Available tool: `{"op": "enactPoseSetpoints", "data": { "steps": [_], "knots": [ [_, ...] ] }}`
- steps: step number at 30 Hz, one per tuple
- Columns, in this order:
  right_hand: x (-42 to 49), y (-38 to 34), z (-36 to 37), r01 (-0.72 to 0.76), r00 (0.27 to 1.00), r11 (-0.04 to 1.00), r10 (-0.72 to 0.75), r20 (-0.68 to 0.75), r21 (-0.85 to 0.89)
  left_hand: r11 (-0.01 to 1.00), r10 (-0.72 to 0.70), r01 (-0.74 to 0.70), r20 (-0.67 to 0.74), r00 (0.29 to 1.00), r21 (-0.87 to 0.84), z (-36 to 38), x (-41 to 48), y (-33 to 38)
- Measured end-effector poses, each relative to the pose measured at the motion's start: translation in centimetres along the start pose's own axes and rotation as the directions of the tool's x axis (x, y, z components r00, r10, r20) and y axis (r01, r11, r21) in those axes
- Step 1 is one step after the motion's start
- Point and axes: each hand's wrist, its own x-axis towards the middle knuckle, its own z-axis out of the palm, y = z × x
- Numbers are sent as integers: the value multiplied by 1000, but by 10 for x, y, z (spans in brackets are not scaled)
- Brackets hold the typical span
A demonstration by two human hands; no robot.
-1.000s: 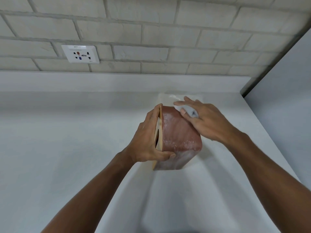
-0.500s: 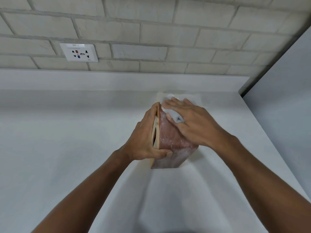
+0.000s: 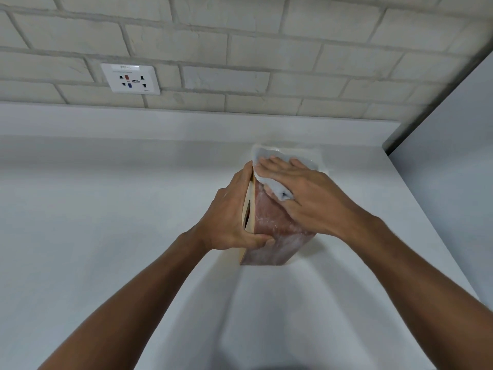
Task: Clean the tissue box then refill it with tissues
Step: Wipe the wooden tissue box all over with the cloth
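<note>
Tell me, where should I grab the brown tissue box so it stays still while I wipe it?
Come from the left and hold the pale slotted face, thumb hooked round the near edge, as the left hand does. The tissue box stands on edge on the counter, brown side up, leaving that side free for the cloth.

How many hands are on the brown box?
2. The left hand grips the box along its left side; the right hand presses a white cloth onto its upper face.
</note>
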Motion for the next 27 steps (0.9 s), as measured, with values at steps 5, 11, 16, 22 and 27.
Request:
{"op": "enactPoseSetpoints", "data": {
  "steps": [5,11,16,22,27],
  "knots": [
    [-9,17,-5,-89,994,995,91,-56,39,999,31,-32,-17,999,-43,2,-1,-2],
    [-14,3,-4,5,1000,1000,-5,16,-2,991,103,-108,-66,993,-79,4,0,4],
    [-16,9,-4,-106,992,994,107,-65,10,996,88,-89,-61,994,-23,4,-1,6],
    [-25,9,2,3,999,999,-2,-38,42,989,139,-135,-87,986,53,4,2,2],
    [-22,10,2,-91,990,996,91,-112,6,951,88,-67,-57,994,301,9,1,-9]
  ]
}}
